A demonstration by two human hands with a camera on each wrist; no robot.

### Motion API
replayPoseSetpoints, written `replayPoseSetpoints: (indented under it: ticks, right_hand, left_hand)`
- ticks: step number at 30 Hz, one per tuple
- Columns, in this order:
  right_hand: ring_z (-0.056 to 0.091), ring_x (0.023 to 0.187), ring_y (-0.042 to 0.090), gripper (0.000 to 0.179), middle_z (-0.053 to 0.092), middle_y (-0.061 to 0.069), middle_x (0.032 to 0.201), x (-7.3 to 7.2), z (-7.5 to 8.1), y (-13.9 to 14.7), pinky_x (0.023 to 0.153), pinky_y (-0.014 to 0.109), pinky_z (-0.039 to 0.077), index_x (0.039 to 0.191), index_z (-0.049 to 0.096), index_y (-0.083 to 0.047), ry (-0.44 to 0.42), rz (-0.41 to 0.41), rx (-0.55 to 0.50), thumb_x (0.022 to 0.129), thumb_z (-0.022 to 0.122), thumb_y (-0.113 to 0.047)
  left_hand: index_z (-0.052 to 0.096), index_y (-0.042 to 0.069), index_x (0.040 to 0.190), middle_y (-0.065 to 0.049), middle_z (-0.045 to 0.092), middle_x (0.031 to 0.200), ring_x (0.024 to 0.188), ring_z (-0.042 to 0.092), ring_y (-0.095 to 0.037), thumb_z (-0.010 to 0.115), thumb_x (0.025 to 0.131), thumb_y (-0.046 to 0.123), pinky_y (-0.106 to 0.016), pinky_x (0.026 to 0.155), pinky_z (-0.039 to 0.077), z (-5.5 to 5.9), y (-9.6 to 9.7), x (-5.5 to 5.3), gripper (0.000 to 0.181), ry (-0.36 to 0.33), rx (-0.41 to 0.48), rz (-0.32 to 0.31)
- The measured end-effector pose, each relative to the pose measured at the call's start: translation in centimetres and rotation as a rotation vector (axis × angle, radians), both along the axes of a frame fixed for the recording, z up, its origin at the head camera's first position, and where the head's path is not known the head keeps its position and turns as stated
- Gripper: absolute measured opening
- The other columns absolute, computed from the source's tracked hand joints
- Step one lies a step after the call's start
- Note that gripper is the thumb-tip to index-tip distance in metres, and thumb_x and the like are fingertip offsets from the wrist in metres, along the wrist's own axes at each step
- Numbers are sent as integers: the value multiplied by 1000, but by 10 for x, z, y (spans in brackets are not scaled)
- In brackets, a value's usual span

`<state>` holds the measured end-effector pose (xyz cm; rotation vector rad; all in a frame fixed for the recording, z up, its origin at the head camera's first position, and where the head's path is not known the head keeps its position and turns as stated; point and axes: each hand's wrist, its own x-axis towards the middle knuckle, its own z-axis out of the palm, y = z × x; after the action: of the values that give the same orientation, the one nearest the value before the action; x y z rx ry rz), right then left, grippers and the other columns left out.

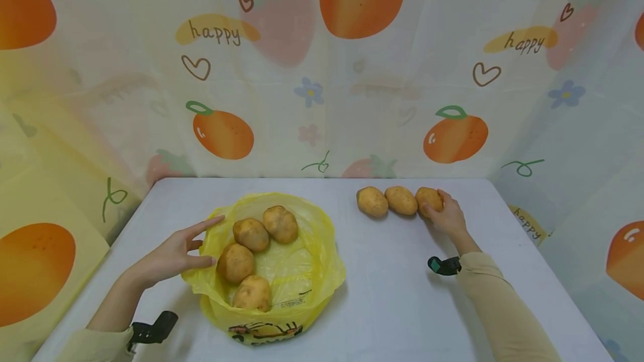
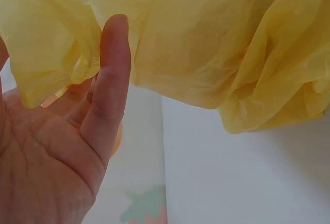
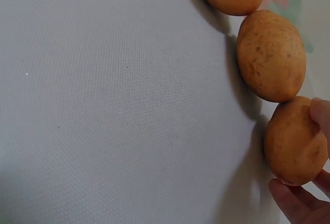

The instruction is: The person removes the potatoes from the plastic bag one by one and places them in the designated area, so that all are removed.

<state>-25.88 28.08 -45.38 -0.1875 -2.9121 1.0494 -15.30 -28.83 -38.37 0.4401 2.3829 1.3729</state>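
A yellow plastic bag (image 1: 322, 222) stands wide-mouthed on the left half of the table, with several potatoes (image 1: 280, 224) inside along its left and back. My left hand (image 1: 168, 253) is at the bag's left rim, index finger and thumb extended over the edge; the left wrist view shows the thin film (image 2: 180, 54) beside the straight fingers. Toward the back right, three potatoes lie side by side in a row. My right hand (image 1: 449, 218) holds the rightmost potato (image 1: 427, 199) between thumb and fingers. In the right wrist view this potato (image 3: 294, 141) touches the middle one (image 3: 271, 56).
The white tabletop (image 1: 382, 289) extends between the bag and the right arm. Behind it hangs a fruit-printed curtain (image 1: 352, 71), close to the table's back edge. A small black device (image 1: 156, 327) is strapped to the left wrist, another (image 1: 445, 266) to the right.
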Motion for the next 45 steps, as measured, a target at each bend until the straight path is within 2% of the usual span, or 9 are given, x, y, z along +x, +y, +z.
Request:
replayPoseSetpoints:
  ticks: [13, 26, 34, 45]
  right_hand:
    - [32, 123, 48, 69, 28, 36, 137, 0, 0, 2, 101, 58, 27, 142, 18, 8, -25, 16, -2, 93, 48, -31]
    - [32, 122, 49, 66, 30, 37, 135, 1, -2, 3, 101, 57, 28, 140, 23, 11, 20, 11, 4, 91, 50, -25]
    - [31, 124, 50, 66, 30, 38, 136, 2, -2, 2, 102, 57, 26, 140, 22, 10, 7, 27, -15, 93, 50, -26]
    - [28, 126, 50, 70, 27, 38, 137, 1, -5, 5, 103, 58, 25, 142, 18, 8, -16, 28, -25, 93, 48, -32]
  left_hand:
    - [26, 21, 146, -17, 12, 152, 120, 34, -56, 70, 81, 19, -29, 73, 53, 0, -1, 1, 79, 15, -29, 9]
    - [25, 18, 146, -18, 11, 152, 120, 36, -54, 69, 81, 17, -31, 71, 54, -2, 0, 1, 79, 1, -5, 6]
    - [26, 20, 146, -18, 12, 152, 120, 32, -58, 70, 81, 20, -31, 75, 53, -1, -2, 1, 79, 24, -45, 9]
    - [26, 20, 146, -18, 11, 152, 120, 35, -56, 70, 81, 19, -30, 73, 53, 0, -1, 1, 79, 12, -39, 9]
